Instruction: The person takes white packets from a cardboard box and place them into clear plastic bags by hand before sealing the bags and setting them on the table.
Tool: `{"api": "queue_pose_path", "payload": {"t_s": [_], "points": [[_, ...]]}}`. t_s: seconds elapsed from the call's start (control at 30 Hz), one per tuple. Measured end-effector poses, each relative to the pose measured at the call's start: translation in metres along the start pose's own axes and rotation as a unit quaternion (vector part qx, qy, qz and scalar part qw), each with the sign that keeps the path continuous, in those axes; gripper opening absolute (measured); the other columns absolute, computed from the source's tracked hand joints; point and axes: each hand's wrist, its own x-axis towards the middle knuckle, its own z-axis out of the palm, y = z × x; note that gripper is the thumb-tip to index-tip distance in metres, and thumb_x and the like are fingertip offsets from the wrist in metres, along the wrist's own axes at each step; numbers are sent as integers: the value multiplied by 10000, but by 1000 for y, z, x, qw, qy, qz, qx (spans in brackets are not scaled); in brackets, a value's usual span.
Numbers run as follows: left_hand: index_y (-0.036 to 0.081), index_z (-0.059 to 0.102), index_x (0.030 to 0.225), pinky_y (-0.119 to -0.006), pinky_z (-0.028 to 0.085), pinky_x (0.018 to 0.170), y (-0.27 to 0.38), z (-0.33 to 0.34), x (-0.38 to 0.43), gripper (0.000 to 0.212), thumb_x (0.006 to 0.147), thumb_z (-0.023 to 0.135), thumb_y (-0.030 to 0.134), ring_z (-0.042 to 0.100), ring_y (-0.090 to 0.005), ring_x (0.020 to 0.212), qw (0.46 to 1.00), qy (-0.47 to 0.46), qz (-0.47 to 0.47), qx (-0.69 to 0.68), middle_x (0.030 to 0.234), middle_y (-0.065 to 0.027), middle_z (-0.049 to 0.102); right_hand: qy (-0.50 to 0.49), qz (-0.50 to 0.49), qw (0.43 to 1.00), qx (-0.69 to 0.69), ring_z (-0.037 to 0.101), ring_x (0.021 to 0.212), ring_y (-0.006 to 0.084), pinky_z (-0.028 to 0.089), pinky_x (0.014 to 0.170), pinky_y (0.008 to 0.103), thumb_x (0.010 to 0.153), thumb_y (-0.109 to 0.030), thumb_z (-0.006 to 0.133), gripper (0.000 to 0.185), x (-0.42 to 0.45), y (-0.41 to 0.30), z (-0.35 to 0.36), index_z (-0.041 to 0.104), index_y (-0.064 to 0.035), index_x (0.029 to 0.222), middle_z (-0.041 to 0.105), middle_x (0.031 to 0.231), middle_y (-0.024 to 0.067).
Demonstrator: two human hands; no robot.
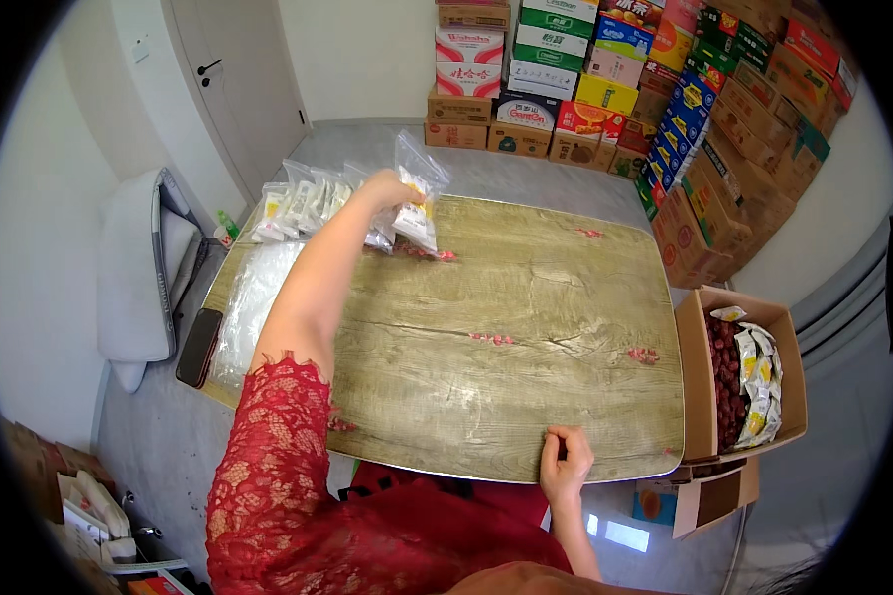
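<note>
My left hand (387, 191) reaches across to the far side of the wood-patterned table (446, 387). It grips a clear zip bag (417, 216) with white-and-yellow packets inside, held upright at the right end of a row. Several similar filled zip bags (305, 201) stand side by side to its left, partly hidden by my forearm. A pile of flat clear plastic bags (257, 290) lies on the table's left side, partly under my arm. My right hand (568, 457) rests at the near edge with curled fingers and nothing visible in it.
An open carton (796, 394) at the table's right holds red dates (724, 357) and white-and-yellow packets (759, 379). A phone (199, 348) lies at the left edge. Stacked cartons (543, 111) line the far wall and right corner. A folded grey-white cushion (134, 275) leans at the left.
</note>
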Motion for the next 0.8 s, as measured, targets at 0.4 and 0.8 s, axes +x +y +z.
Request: {"api": "queue_pose_path", "payload": {"t_s": [0.4,0.8], "points": [[-21,430,1257,-383,451,880,-18,47,-2,666,783,618,407,552,-311,1066,954,152,-4,257,1175,-208,541,-13,-12,1000,-7,525,530,203,409,479,282,749,68,569,91,3,1,2,594,-6,798,551,692,114],[-9,566,1097,-441,373,944,-90,-41,-108,372,873,482,276,471,-373,1140,941,175,73,281,1220,-180,518,-39,45,998,7,565,645,241,437,604,314,796,21,540,62,5,-7,0,597,9,816,582,730,133]]}}
